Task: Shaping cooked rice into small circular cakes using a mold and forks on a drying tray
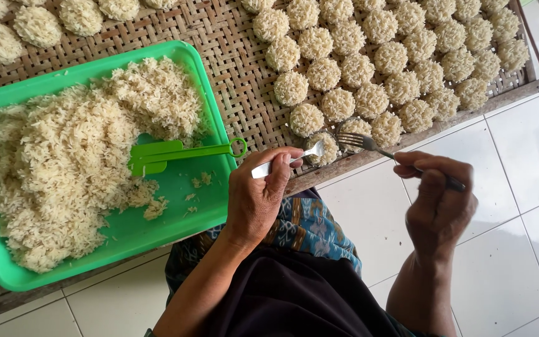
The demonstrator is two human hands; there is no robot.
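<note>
Nearest to us, our left hand (258, 198) is closed around the handle of a small silver metal spoon (289, 159), bowl end pointing fwd at the mat edge. Our right hand (439, 201) is pinched shut on the dark handle of a silver metal fork (375, 148), tines aimed left toward the spoon. Spoon tip & fork tines meet over one round, pale clump of cooked rice (324, 148) sitting at the near edge of the woven bamboo mat (238, 75), w/ a thin metal ring (354, 126) just beside it around the next clump. Left of the hands sits a bright green rectangular plastic tray (176, 218) holding a big heap of loose cooked rice (57, 168); a green plastic rice paddle (176, 153) lies on the bare part of the tray, handle toward us. Farther out, approx. five rows of finished round rice cakes (394, 56) fill the right half of the mat, packed close, & a few more cakes (32, 25) sit at the far left. Judging progress: dozens of cakes are shaped already, but most of the tray's rice is unshaped, and the mat's middle strip has no cakes on it, so we reckon a good deal of work is left.
</note>
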